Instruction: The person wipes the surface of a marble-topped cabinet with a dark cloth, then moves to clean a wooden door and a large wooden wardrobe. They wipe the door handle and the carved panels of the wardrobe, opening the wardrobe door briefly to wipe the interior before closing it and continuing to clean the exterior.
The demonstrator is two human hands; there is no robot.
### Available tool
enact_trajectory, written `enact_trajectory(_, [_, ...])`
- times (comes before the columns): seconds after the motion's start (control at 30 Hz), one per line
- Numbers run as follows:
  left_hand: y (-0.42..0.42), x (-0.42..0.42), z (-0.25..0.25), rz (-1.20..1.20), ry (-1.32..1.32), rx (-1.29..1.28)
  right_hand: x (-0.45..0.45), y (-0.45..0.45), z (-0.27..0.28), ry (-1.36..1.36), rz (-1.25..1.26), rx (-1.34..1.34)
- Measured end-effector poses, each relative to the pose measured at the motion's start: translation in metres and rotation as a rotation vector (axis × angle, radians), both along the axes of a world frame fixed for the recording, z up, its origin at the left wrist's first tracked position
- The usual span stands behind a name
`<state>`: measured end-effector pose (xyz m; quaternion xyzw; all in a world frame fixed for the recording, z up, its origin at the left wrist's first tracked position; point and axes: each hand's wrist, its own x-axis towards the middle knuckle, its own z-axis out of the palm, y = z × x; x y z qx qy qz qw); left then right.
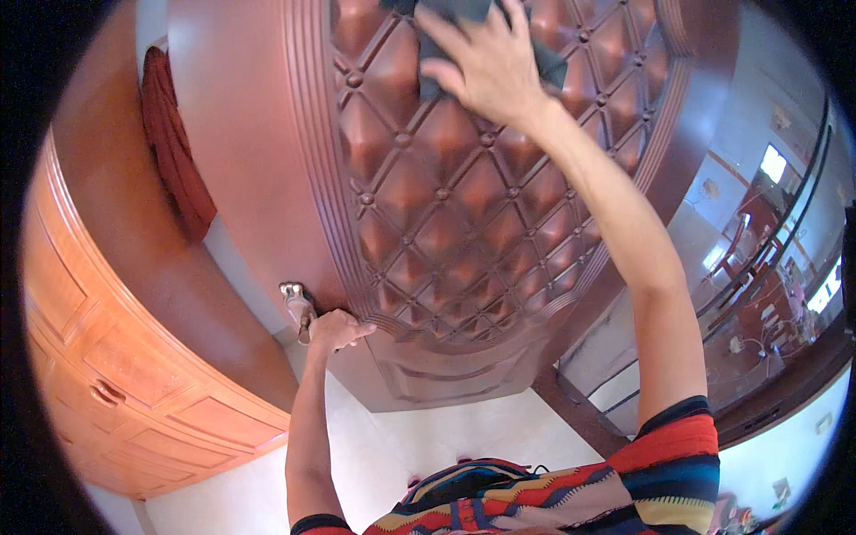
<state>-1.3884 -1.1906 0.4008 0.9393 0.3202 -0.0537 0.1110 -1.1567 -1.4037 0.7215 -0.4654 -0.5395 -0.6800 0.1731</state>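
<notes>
A reddish-brown door (pixel 227 134) with a padded-look diamond pattern panel (pixel 441 194) stands before me. My right hand (pixel 498 67) is spread over a dark cloth (pixel 552 67), pressing it on the upper part of the panel; the hand is slightly blurred. Low on the door's left side, my left hand (pixel 336 329) is closed around the metal door handle (pixel 302 321).
An orange-brown wooden cabinet (pixel 134 374) with panelled fronts is at the left. A dark red cloth (pixel 175 147) hangs behind the door's left edge. Glossy sliding glass panels (pixel 742 254) with reflections line the right. Pale floor (pixel 401 435) lies below.
</notes>
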Motion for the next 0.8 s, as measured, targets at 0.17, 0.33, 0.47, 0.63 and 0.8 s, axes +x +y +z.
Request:
enact_trajectory(0.17, [-0.013, 0.002, 0.015, 0.056, -0.053, -0.055, -0.035, 0.037, 0.031, 0.053, 0.103, 0.295])
enact_trajectory(0.33, [-0.002, -0.003, 0.003, 0.043, -0.057, -0.045, -0.062, 0.088, -0.074, 0.062, 0.063, -0.193])
enact_trajectory(0.47, [0.009, 0.004, -0.011, 0.026, -0.108, 0.014, -0.063, 0.105, -0.139, -0.159, 0.158, -0.371])
enact_trajectory(0.63, [0.012, -0.010, -0.012, 0.061, -0.109, 0.005, -0.070, 0.101, -0.063, -0.134, 0.050, -0.157])
enact_trajectory(0.8, [0.000, 0.000, -0.002, 0.055, -0.125, -0.004, -0.075, 0.070, 0.015, 0.112, 0.087, 0.180])
